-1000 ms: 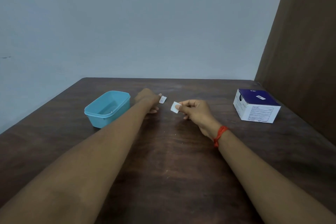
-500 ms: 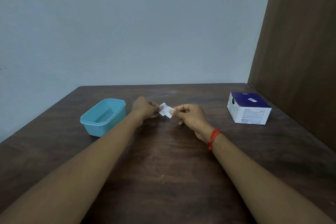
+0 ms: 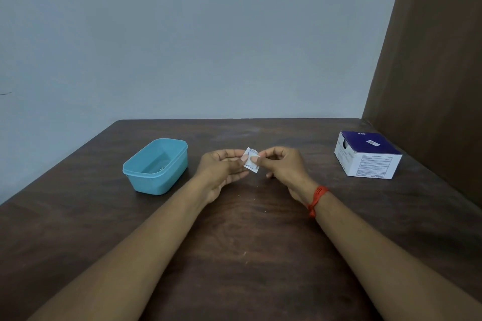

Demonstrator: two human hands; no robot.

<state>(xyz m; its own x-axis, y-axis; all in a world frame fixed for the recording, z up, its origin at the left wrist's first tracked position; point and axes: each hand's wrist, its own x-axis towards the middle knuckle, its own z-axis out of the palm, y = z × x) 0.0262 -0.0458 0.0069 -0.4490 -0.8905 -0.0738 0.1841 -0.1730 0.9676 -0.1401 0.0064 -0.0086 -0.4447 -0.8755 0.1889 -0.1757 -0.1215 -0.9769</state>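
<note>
Tub (image 3: pixel 167 180) on your far left: teal plastic with no lid on, it sits on the dark wooden table (image 3: pixel 247 255), near your left hand (image 3: pixel 221 171) but not touching it. That hand is raised over the middle of the table, and its thumb and fingertips pinch the left edge of a small white packet (image 3: pixel 251 163). The packet is held between your two hands, off the tabletop and tilted. Your right hand (image 3: pixel 284 167) pinches the packet's right edge between thumb and forefinger, with the other fingers curled below. A red thread (image 3: pixel 317 199) is tied round your right wrist. Farther right, close to the brown panel (image 3: pixel 430 86), a white box with a purple top (image 3: pixel 367 157) stands on the table, well apart from both hands.
</note>
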